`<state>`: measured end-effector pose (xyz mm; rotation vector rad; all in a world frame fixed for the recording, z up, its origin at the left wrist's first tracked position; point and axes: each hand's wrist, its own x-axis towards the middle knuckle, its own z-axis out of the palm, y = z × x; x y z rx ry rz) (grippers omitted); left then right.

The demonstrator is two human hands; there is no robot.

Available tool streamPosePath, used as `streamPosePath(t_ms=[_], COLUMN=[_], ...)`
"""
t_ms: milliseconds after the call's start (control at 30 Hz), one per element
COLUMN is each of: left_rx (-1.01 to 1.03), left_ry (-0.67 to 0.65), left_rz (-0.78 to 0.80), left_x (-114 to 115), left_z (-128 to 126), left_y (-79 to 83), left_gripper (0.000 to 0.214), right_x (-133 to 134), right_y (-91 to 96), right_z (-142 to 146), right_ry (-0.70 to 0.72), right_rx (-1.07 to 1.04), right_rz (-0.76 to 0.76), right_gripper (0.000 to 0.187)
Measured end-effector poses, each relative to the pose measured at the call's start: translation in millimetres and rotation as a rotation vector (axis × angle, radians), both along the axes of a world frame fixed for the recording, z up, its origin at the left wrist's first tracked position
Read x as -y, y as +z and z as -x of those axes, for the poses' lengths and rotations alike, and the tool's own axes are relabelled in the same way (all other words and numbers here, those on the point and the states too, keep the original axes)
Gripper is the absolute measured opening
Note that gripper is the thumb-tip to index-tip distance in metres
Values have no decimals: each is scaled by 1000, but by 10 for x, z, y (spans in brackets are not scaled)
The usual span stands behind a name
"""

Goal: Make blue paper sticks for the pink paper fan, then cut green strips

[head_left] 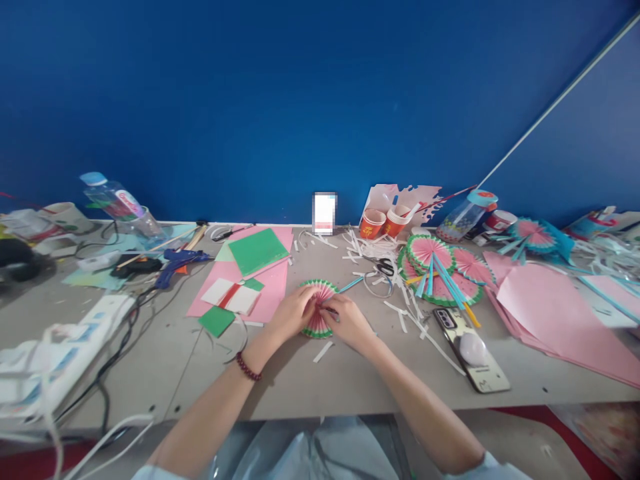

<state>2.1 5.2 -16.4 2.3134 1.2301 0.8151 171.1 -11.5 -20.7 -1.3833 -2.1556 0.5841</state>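
A small pleated paper fan (320, 293), pink with a green rim, lies on the grey table (350, 380) in front of me. My left hand (293, 313) rests on its left side, fingers curled onto the pleats. My right hand (347, 321) holds a thin dark pen (332, 311) with its tip at the fan's centre. A light blue stick (351, 284) sticks out from the fan to the upper right. A dark red bead bracelet (249, 367) sits on my left wrist.
Finished watermelon fans (440, 270) with blue sticks lie to the right, beside pink paper sheets (555, 310) and a phone (473, 350). Pink and green paper (257, 257), a blue glue gun (177, 261), a power strip (95, 327), scissors (385, 268), paper cups (383, 223) and white scraps surround me.
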Motion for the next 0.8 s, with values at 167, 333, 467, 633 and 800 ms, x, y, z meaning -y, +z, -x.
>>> streamPosePath(t_ms=[167, 333, 467, 633, 800], left_rx=[-9, -53, -15, 11, 17], left_ry=[40, 118, 92, 112, 158], left_rz=[-45, -48, -56, -57, -42], left_x=[-6, -8, 6, 36, 68], left_z=[23, 37, 16, -6, -23], left_y=[-57, -59, -44, -42, -25], left_gripper=[29, 26, 24, 22, 19], right_x=[98, 127, 95, 74, 73], right_y=[41, 77, 73, 66, 57], right_z=[95, 113, 70, 47, 48], right_ry=[-91, -104, -105, -100, -71], right_rx=[116, 181, 177, 173, 202], right_rz=[-20, -4, -16, -16, -27], right_gripper=[37, 35, 32, 30, 21])
